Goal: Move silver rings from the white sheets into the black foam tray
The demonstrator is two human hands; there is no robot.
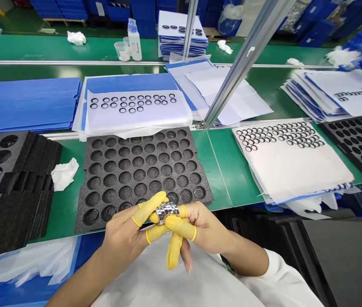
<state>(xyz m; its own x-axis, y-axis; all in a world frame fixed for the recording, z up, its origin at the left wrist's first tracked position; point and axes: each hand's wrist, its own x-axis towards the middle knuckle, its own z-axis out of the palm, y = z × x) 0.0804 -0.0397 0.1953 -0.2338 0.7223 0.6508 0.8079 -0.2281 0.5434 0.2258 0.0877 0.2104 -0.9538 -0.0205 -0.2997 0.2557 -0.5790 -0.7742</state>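
A short row of shiny metal rings point(167, 212) lies between my two hands, just above the near edge of a dark grey foam tray point(149, 183). My left hand point(126, 232), with yellow finger cots, has its fingers closed on the rings from the left. From the right, my right hand point(201, 224), also in yellow finger cots, closes its fingertips on the same rings; one lower finger points down. Whether a finger runs through the rings cannot be made out. The tray has rows of round pockets, and several in the nearest row hold rings. My hands hide part of that row.
Stacked foam trays point(17, 187) stand at left beside a crumpled white tissue point(65, 174). Behind the tray, a white sheet point(139, 121) carries several rings. More rings lie on a paper stack point(299, 170) at right. A slanted metal post point(244, 59) rises behind the tray's right end.
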